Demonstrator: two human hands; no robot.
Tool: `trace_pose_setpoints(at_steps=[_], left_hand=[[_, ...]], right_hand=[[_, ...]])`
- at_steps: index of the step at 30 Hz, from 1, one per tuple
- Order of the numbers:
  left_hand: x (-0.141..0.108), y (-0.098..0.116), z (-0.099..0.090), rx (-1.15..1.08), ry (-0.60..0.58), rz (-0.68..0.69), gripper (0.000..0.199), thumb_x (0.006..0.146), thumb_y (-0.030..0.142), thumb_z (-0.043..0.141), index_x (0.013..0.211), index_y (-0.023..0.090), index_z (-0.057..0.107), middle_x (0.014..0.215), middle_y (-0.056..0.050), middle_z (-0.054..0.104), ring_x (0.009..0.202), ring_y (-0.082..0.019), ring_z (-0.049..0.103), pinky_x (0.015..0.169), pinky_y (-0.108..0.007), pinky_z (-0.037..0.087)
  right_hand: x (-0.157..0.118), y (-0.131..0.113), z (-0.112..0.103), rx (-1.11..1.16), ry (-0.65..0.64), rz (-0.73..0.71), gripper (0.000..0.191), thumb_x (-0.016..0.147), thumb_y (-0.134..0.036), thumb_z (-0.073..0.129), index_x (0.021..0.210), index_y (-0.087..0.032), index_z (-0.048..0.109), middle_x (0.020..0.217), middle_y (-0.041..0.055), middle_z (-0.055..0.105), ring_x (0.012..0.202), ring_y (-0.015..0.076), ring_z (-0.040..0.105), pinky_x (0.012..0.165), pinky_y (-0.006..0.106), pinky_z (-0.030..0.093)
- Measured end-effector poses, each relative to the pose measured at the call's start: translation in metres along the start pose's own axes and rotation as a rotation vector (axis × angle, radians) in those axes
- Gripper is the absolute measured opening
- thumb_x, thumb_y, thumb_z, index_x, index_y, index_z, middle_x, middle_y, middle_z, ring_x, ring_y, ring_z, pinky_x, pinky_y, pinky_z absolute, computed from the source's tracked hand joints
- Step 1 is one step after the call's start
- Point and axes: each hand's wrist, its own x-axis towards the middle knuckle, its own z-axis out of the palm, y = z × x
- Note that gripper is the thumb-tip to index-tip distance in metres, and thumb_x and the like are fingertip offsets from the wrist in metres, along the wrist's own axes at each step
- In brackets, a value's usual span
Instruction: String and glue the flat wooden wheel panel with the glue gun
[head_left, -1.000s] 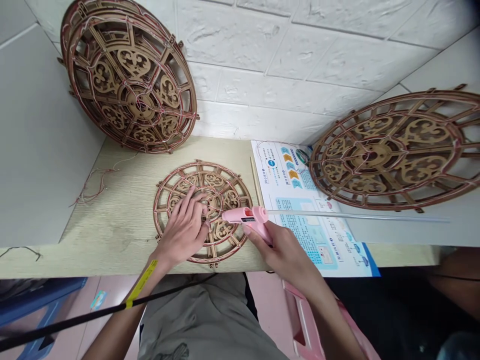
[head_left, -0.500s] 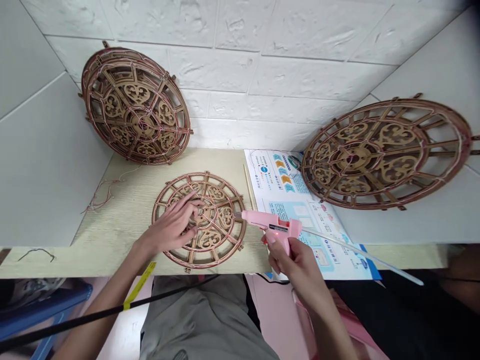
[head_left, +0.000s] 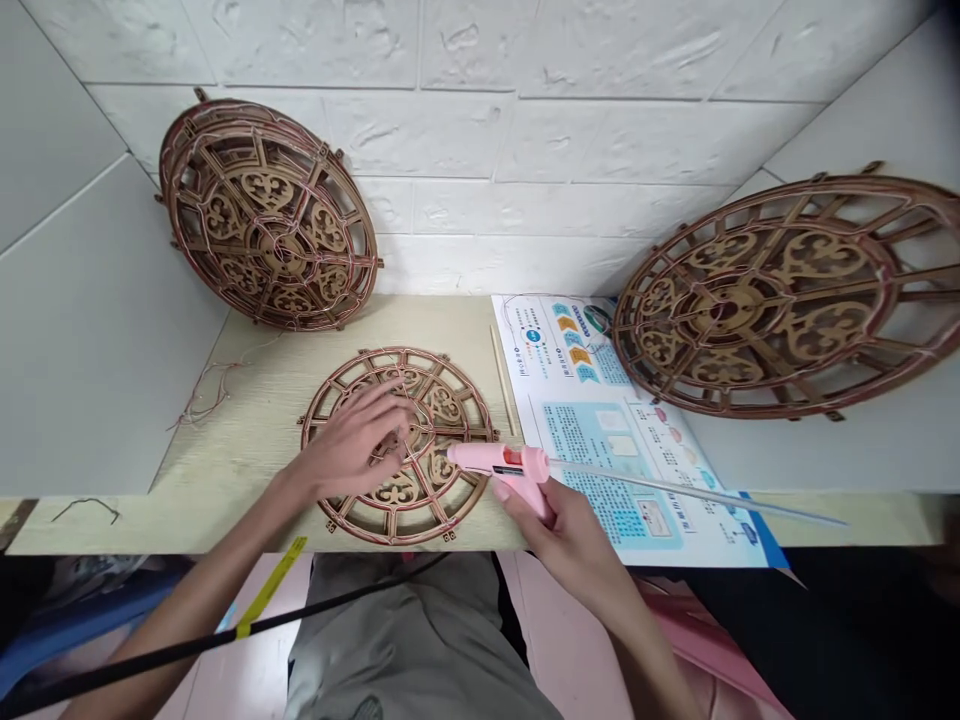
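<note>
A round openwork wooden wheel [head_left: 394, 522] with reddish wire along its rings lies flat on the table. Over its left part is my left hand [head_left: 364, 440], fingers spread and slightly bent, with the fingertips near the hub; whether they touch it is hard to tell. My right hand [head_left: 559, 530] is wrapped round the handle of a pink glue gun [head_left: 491, 460]. The gun's nozzle points left, over the wheel's right inner part near the hub. A long clear glue stick [head_left: 697, 490] sticks out of the gun's back.
Stacked wheels [head_left: 281, 250] lean at the back left, and another wheel [head_left: 727, 310] leans at the right. Printed sheets [head_left: 555, 385] and a thin stick [head_left: 502, 380] lie on the table [head_left: 247, 440]. A black cable [head_left: 300, 615] crosses below its front edge.
The wheel on the table has turned. My right hand has brought the glue gun left, its nozzle now nearer the hub. My left hand has shifted slightly right, and the view has moved a little.
</note>
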Motion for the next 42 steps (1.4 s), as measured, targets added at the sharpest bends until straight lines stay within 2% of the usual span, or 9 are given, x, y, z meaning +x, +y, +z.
trace_pose_setpoints(at_steps=[5,8,13,17,21,26,34,42], left_hand=[[-0.006,0.016,0.015,0.038,0.01,-0.098,0.005,0.092,0.025,0.049,0.094,0.021,0.047,0.148,-0.008,0.049,0.153,-0.034,0.021,0.117,-0.057,0.033],[-0.005,0.015,0.019,0.047,0.016,-0.118,0.006,0.092,0.025,0.051,0.093,0.021,0.046,0.149,-0.007,0.047,0.153,-0.034,0.019,0.118,-0.056,0.032],[-0.004,0.011,0.023,0.045,0.022,-0.134,0.008,0.091,0.025,0.052,0.094,0.022,0.046,0.15,-0.006,0.046,0.153,-0.033,0.02,0.118,-0.056,0.032],[-0.003,0.012,0.024,0.053,0.027,-0.139,0.008,0.091,0.026,0.051,0.093,0.021,0.046,0.149,-0.007,0.047,0.152,-0.034,0.022,0.118,-0.056,0.031],[-0.002,0.013,0.025,0.046,0.039,-0.149,0.009,0.087,0.023,0.053,0.093,0.022,0.046,0.147,-0.007,0.048,0.151,-0.034,0.024,0.119,-0.057,0.029],[-0.003,0.011,0.025,0.049,0.017,-0.141,0.007,0.09,0.024,0.052,0.093,0.022,0.046,0.149,-0.006,0.046,0.151,-0.034,0.023,0.118,-0.057,0.03],[-0.003,0.01,0.026,0.056,0.012,-0.145,0.007,0.091,0.023,0.051,0.094,0.022,0.045,0.15,-0.006,0.046,0.152,-0.033,0.022,0.12,-0.056,0.027],[-0.004,0.01,0.028,0.037,0.045,-0.136,0.007,0.091,0.025,0.052,0.093,0.022,0.047,0.149,-0.006,0.047,0.151,-0.032,0.024,0.12,-0.055,0.026]], right_hand=[[0.009,-0.005,0.002,-0.021,-0.051,-0.033,0.051,0.092,-0.064,0.048,0.074,-0.018,0.06,0.057,0.0003,0.054,0.052,0.0154,0.047,0.049,0.026,0.036],[0.013,-0.003,0.006,-0.035,-0.09,-0.027,0.048,0.094,-0.061,0.048,0.076,-0.018,0.059,0.059,-0.0006,0.054,0.053,0.0149,0.047,0.05,0.026,0.037],[0.018,0.0,0.009,-0.064,-0.118,-0.014,0.047,0.094,-0.061,0.047,0.071,-0.02,0.054,0.054,-0.003,0.047,0.049,0.0135,0.041,0.047,0.026,0.031],[0.019,-0.003,0.008,-0.061,-0.122,-0.022,0.044,0.095,-0.059,0.048,0.072,-0.022,0.051,0.054,-0.0023,0.051,0.049,0.0147,0.046,0.048,0.027,0.032],[0.021,-0.005,0.007,-0.116,-0.095,-0.07,0.043,0.095,-0.057,0.048,0.069,-0.023,0.047,0.052,-0.0024,0.051,0.045,0.0147,0.045,0.047,0.027,0.031],[0.023,-0.01,0.005,-0.141,-0.107,-0.111,0.04,0.097,-0.054,0.045,0.073,-0.023,0.051,0.058,0.0012,0.057,0.05,0.0178,0.052,0.05,0.028,0.034],[0.027,-0.013,0.003,-0.203,-0.09,-0.141,0.042,0.096,-0.054,0.047,0.067,-0.024,0.044,0.054,-0.0001,0.05,0.05,0.0175,0.05,0.05,0.027,0.031],[0.033,-0.02,-0.001,-0.256,-0.121,-0.166,0.047,0.097,-0.055,0.046,0.062,-0.026,0.032,0.048,-0.0035,0.036,0.046,0.014,0.039,0.048,0.029,0.022]])
